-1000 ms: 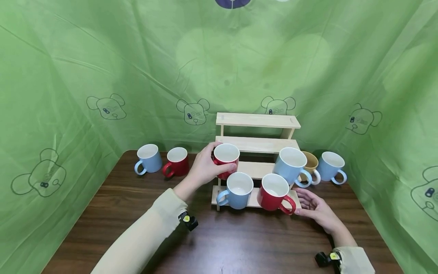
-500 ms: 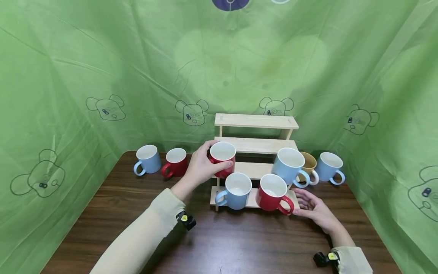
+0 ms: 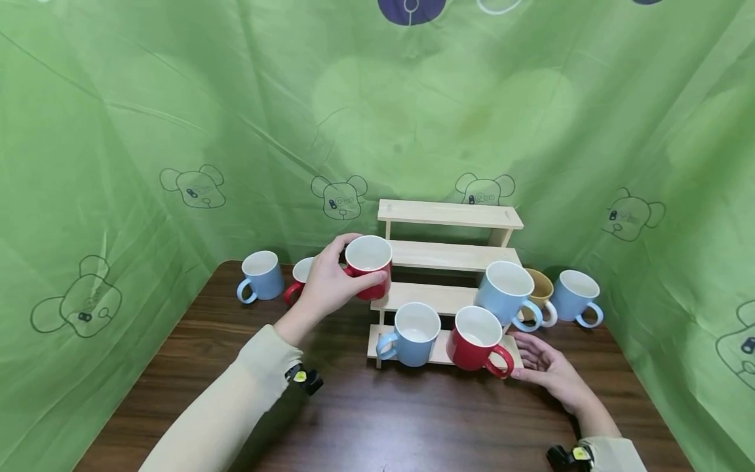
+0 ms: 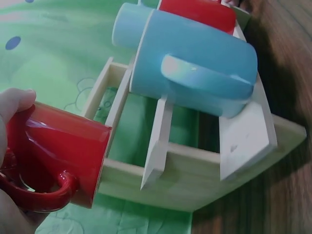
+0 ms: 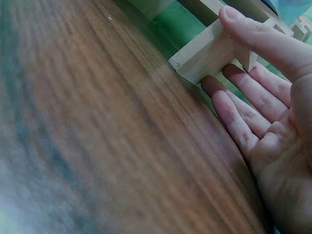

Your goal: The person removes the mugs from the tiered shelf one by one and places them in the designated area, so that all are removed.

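Red mug (image 3: 373,267), L fingers (image 3: 364,282) gripping, nr rack (image 3: 451,255) edge, gap to blue mug (image 3: 415,337), R fingers (image 5: 229,112) pinching rack end

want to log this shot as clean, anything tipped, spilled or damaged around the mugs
Nothing stands out: the red mug in the left hand looks intact, the mugs on the tiered wooden stand are upright, and no spill shows on the table. The yellow mug is partly hidden.

The table (image 3: 377,419) bears a rack (image 3: 450,215), two blue mugs (image 3: 267,280), a red mug (image 3: 299,276) and a yellow mug (image 3: 541,288).
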Motion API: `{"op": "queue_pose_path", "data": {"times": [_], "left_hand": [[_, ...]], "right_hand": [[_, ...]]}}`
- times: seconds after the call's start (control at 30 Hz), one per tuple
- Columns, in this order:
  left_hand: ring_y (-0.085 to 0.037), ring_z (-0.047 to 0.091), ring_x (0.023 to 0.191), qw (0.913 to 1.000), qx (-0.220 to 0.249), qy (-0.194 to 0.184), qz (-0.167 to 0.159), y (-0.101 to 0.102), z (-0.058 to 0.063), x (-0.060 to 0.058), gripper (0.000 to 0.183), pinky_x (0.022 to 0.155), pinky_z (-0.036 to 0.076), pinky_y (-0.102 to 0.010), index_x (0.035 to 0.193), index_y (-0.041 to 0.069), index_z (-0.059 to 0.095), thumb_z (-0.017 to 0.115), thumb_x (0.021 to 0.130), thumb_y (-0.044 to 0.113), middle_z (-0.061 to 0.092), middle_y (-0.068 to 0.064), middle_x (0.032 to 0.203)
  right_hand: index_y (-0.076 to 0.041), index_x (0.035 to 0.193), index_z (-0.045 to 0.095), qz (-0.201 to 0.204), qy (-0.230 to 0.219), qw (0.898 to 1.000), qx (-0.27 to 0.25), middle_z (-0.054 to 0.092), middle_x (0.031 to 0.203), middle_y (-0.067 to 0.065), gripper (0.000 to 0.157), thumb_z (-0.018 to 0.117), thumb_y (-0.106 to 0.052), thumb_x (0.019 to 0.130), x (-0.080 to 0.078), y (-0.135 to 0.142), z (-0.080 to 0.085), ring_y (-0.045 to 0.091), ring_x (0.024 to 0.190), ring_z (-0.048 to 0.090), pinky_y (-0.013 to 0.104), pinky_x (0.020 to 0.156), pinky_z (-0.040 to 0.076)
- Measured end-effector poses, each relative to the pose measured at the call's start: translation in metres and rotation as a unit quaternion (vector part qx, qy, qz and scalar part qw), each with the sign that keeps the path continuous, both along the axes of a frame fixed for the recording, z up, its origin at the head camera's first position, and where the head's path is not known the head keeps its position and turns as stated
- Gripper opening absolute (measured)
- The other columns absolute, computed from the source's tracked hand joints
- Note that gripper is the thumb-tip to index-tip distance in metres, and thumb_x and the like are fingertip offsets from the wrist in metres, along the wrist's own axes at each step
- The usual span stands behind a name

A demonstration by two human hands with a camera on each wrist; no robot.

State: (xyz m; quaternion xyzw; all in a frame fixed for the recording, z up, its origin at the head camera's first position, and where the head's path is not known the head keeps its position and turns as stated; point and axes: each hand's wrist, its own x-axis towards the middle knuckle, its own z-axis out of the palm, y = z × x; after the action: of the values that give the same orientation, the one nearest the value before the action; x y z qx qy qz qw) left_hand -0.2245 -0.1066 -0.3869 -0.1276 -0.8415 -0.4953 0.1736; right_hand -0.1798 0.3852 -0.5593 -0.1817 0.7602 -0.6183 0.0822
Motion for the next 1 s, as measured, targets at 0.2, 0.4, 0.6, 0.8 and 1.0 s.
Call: {"op": "queue_pose_path", "data": {"times": [0.2, 0.4, 0.6, 0.8, 1.0], "left_hand": [[-0.023, 0.068, 0.115, 1.0, -0.005, -0.005, 0.006, -0.02, 0.004, 0.009, 0.079, 0.095, 0.058, -0.049, 0.143, 0.02, 0.063, 0.101, 0.077, 0.039, 0.072, -0.002, 0.127], [-0.024, 0.07, 0.114, 0.9999, -0.014, 0.002, 0.007, -0.039, 0.004, 0.018, 0.079, 0.091, 0.061, -0.048, 0.142, 0.017, 0.064, 0.103, 0.076, 0.035, 0.073, -0.005, 0.127], [-0.025, 0.07, 0.114, 0.9998, -0.018, -0.001, 0.003, -0.053, 0.002, 0.024, 0.078, 0.092, 0.061, -0.048, 0.142, 0.017, 0.064, 0.103, 0.077, 0.034, 0.073, -0.005, 0.127], [-0.027, 0.07, 0.115, 0.9998, -0.015, -0.008, 0.004, -0.063, -0.003, 0.029, 0.08, 0.092, 0.062, -0.049, 0.143, 0.016, 0.063, 0.104, 0.076, 0.032, 0.072, -0.007, 0.13], [-0.026, 0.07, 0.112, 0.9997, -0.022, -0.005, 0.014, -0.077, -0.013, 0.031, 0.081, 0.091, 0.058, -0.049, 0.143, 0.017, 0.064, 0.104, 0.075, 0.033, 0.074, -0.007, 0.127]], "right_hand": [[0.013, 0.157, 0.039, 0.004, -0.002, 1.0, -0.017, 0.069, 0.139, -0.009, 0.068, 0.072, 0.011, 0.098, 0.001, 0.001, 0.0, 0.009, 0.12, 0.071, 0.024, 0.098, 0.059], [0.014, 0.158, 0.038, 0.009, -0.005, 1.0, -0.019, 0.068, 0.141, -0.01, 0.068, 0.071, 0.011, 0.098, 0.001, 0.001, 0.0, 0.009, 0.122, 0.07, 0.024, 0.099, 0.058], [0.013, 0.158, 0.038, 0.013, -0.003, 1.0, -0.019, 0.068, 0.142, -0.01, 0.067, 0.07, 0.012, 0.099, -0.002, 0.003, -0.003, 0.01, 0.123, 0.07, 0.024, 0.099, 0.058], [0.014, 0.158, 0.038, 0.012, -0.005, 1.0, -0.026, 0.068, 0.141, -0.009, 0.067, 0.07, 0.013, 0.098, -0.002, 0.004, -0.004, 0.009, 0.123, 0.07, 0.024, 0.099, 0.058], [0.014, 0.158, 0.037, 0.018, -0.005, 0.999, -0.038, 0.069, 0.142, -0.007, 0.068, 0.069, 0.014, 0.098, -0.001, 0.002, -0.004, 0.01, 0.122, 0.07, 0.025, 0.099, 0.059]]}}
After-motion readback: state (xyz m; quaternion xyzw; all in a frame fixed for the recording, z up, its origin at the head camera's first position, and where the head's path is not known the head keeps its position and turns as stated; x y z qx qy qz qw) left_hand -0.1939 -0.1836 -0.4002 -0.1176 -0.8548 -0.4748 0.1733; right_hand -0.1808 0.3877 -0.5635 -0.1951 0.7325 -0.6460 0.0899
